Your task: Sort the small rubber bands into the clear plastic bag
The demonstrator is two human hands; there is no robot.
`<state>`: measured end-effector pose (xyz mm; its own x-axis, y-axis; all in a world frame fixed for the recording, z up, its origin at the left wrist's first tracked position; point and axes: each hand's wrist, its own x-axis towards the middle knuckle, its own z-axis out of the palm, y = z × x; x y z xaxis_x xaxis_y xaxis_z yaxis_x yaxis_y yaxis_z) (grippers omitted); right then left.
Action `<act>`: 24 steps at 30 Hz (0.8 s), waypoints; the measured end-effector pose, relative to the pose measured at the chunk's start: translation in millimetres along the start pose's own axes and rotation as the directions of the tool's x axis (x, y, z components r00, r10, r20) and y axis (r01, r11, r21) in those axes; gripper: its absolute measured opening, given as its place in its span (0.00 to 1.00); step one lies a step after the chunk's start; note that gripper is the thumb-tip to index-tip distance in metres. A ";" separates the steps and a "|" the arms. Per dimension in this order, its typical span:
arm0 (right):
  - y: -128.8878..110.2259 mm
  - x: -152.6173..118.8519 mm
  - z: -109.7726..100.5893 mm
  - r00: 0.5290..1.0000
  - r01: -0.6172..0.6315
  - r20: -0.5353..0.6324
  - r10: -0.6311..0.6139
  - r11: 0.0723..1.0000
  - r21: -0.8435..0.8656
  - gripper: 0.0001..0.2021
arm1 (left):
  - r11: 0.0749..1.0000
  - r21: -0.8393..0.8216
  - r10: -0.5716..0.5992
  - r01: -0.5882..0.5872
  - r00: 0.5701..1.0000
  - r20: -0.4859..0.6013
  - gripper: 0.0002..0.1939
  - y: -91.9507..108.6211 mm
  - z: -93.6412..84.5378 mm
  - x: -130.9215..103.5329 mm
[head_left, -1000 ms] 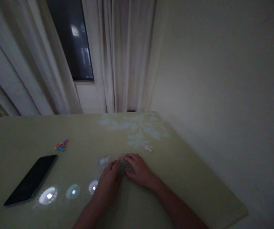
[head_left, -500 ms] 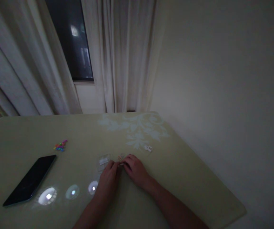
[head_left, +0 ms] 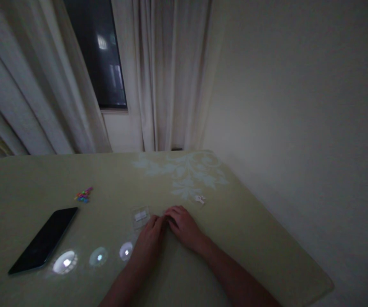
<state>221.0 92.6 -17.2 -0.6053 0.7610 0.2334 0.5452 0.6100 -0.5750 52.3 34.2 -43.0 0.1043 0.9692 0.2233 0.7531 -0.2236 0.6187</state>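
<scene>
- Green bench (head_left: 196, 273): left hand (head_left: 148, 236) and right hand (head_left: 184, 227) meet, fingers bent; cannot tell whether they pinch anything.
- Seemingly fine fingertip work, needing steadiness.
- Clear packet (head_left: 140, 216) just beside left hand.
- White pieces (head_left: 200, 199) farther off.

Dim, grainy scene, softly blurred, with bright round glare spots on the glossy tabletop (head_left: 107, 179) and darkened right-hand corners.
</scene>
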 end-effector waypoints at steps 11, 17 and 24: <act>1.6 -9.3 -17.5 0.994 -0.068 -0.075 0.074 0.995 0.076 0.07 | 0.978 -0.166 -0.122 0.128 0.991 0.047 0.17 -4.8 -28.2 -1.4; 7.0 -11.3 -24.8 0.986 -0.129 -0.098 0.137 0.988 0.080 0.07 | 0.999 -0.033 -0.020 0.021 1.000 0.020 0.16 1.5 -25.4 -5.2; 10.6 -12.5 -24.6 0.989 -0.116 -0.082 0.120 0.992 0.054 0.09 | 0.991 -0.127 -0.042 0.047 0.998 0.041 0.14 3.4 -27.4 -1.5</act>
<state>248.6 95.0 -6.9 -0.4858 0.8444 0.2257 0.5798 0.5045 -0.6398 36.8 29.1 -20.6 0.0994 0.9811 0.1662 0.6686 -0.1896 0.7190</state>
